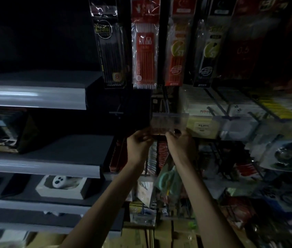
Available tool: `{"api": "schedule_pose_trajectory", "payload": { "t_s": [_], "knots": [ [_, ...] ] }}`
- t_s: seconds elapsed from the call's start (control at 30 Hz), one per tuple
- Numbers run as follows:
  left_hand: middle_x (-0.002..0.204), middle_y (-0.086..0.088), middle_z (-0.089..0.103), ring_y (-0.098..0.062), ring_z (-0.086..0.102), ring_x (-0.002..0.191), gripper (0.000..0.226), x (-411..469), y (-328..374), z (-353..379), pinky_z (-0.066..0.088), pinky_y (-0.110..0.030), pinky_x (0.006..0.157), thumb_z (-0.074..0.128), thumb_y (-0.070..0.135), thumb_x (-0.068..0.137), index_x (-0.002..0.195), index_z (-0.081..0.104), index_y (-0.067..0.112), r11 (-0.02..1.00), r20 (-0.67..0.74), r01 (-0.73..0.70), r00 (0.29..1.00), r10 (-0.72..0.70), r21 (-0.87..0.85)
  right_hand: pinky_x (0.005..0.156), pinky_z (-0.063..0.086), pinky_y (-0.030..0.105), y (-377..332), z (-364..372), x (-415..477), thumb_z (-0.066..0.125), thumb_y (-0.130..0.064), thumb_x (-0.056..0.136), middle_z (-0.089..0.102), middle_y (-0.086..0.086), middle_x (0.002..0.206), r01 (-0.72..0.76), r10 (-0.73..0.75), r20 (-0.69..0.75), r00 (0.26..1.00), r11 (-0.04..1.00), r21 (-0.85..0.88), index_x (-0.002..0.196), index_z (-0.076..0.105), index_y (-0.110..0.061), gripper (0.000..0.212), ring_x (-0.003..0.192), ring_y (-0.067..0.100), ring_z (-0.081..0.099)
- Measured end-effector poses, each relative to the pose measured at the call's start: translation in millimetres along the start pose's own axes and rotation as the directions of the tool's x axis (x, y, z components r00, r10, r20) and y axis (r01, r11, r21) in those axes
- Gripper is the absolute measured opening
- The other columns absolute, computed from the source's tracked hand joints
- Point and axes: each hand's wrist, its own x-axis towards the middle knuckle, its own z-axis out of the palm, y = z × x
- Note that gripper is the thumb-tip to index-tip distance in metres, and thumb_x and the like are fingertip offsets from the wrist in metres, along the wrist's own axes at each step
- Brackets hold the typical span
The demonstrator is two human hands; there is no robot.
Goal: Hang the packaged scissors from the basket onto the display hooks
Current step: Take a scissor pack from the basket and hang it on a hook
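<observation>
I record both arms raised toward the display in poor light. The scissors package (169, 123) is held up at centre frame, just below the row of hanging packs and level with the wire hooks (217, 109) to its right. It is a flat, rectangular sleeve of clear glossy plastic with a straight band along its top edge. The contents show only as a reddish-brown blur, so I cannot make out the blade or handle shape. The left hand (139, 143) pinches the lower left corner with curled fingers, and the right hand (181, 142) pinches the lower right corner likewise. Above hang a black pencil pack (110, 51) and a red-and-white refill pack (145, 51), both long, narrow and in crinkled film. To the left, dark matte shelves (34, 97) carry smooth, pale grey, rounded front strips.
</observation>
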Motion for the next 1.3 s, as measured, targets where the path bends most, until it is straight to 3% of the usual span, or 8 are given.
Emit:
{"api": "schedule_pose_trajectory", "payload": {
  "t_s": [0.23, 0.43, 0.6, 0.8, 1.0, 1.1, 1.2, 1.3],
  "knots": [
    [0.096, -0.005, 0.077, 0.000, 0.072, 0.079, 0.029, 9.0, -7.6, 0.3, 0.053, -0.016, 0.068, 0.066, -0.016, 0.089, 0.114, 0.075, -0.002, 0.996, 0.024, 0.001, 1.000, -0.004, 0.094, 0.065, 0.040, 0.030, 0.9, 10.7, 5.9, 0.062, -0.032, 0.091, 0.055, -0.005, 0.067, -0.015, 0.014, -0.009, 1.000, 0.991, -0.133, 0.098, 0.072, -0.014, 0.022, 0.070, 0.029, 0.058],
    [0.096, 0.000, 0.073, 0.005, 0.071, 0.078, 0.032, 7.9, -8.2, 0.6, 0.053, -0.013, 0.067, 0.067, -0.018, 0.088, 0.117, 0.070, -0.003, 0.998, 0.031, 0.026, 0.999, -0.028, 0.053, 0.067, 0.040, 0.029, 1.6, 10.1, 3.6, 0.064, -0.031, 0.089, 0.072, 0.007, 0.090, -0.016, 0.017, 0.003, 1.000, 0.993, -0.117, 0.108, 0.071, -0.012, 0.028, 0.085, 0.032, 0.069],
    [0.108, -0.003, 0.076, -0.009, 0.074, 0.097, 0.035, -1.9, -9.4, -6.6, 0.057, -0.018, 0.077, 0.069, -0.012, 0.092, 0.116, 0.070, 0.014, 0.999, 0.060, 0.039, 0.997, -0.038, -0.005, 0.054, 0.032, 0.022, 7.6, 3.2, -6.4, 0.063, -0.035, 0.095, 0.059, -0.016, 0.071, 0.059, -0.061, -0.008, 0.998, 0.990, -0.129, 0.110, 0.071, -0.021, 0.022, 0.060, -0.004, 0.046],
    [0.112, 0.000, 0.077, -0.017, 0.074, 0.106, 0.020, -38.4, 13.9, -14.7, 0.060, -0.028, 0.083, 0.065, 0.010, 0.103, 0.113, 0.074, 0.025, 1.000, 0.199, -0.004, 0.980, 0.003, 0.001, 0.047, 0.029, 0.022, 12.7, -10.8, -32.4, 0.060, -0.043, 0.098, 0.059, -0.013, 0.060, 0.200, -0.220, -0.097, 0.971, 0.963, -0.182, 0.075, 0.066, -0.019, 0.034, 0.051, -0.003, 0.044],
    [0.111, -0.012, 0.075, -0.032, 0.072, 0.104, 0.026, -93.4, 37.6, -27.9, 0.060, -0.044, 0.089, 0.059, 0.027, 0.106, 0.118, 0.074, 0.008, 1.000, 0.493, 0.022, 0.870, -0.029, 0.020, 0.046, 0.029, 0.014, 16.8, -25.1, -51.9, 0.064, -0.051, 0.098, 0.057, -0.013, 0.058, 0.227, -0.212, -0.208, 0.955, 0.972, 0.054, 0.070, 0.062, -0.022, 0.040, 0.056, -0.001, 0.054],
    [0.117, 0.001, 0.075, -0.020, 0.072, 0.110, 0.020, -109.8, 31.4, -33.8, 0.061, -0.041, 0.091, 0.067, 0.027, 0.103, 0.121, 0.074, 0.021, 0.985, 0.581, -0.102, 0.814, 0.003, 0.138, 0.045, 0.030, 0.014, 16.8, -31.8, -61.8, 0.066, -0.047, 0.098, 0.050, -0.013, 0.052, 0.232, -0.193, -0.224, 0.955, 0.959, 0.162, 0.061, 0.049, -0.028, 0.045, 0.053, 0.001, 0.051],
    [0.110, 0.011, 0.076, -0.014, 0.072, 0.101, 0.016, -122.2, 26.3, -34.2, 0.058, -0.025, 0.079, 0.073, 0.023, 0.099, 0.115, 0.077, 0.025, 0.949, 0.559, -0.204, 0.829, 0.035, 0.242, 0.046, 0.031, 0.014, 18.6, -34.6, -72.1, 0.067, -0.046, 0.097, 0.050, -0.014, 0.052, 0.220, -0.176, -0.208, 0.962, 0.952, 0.212, 0.061, 0.049, -0.028, 0.044, 0.053, 0.002, 0.050],
    [0.104, 0.017, 0.076, -0.009, 0.071, 0.095, 0.015, -129.6, 23.8, -33.6, 0.059, -0.028, 0.075, 0.072, 0.021, 0.099, 0.109, 0.078, 0.030, 0.929, 0.504, -0.232, 0.862, 0.059, 0.289, 0.046, 0.030, 0.014, 19.9, -39.7, -80.7, 0.063, -0.049, 0.099, 0.050, -0.017, 0.051, 0.209, -0.171, -0.165, 0.971, 0.946, 0.247, 0.061, 0.048, -0.028, 0.046, 0.050, 0.002, 0.047]
  ]
}}
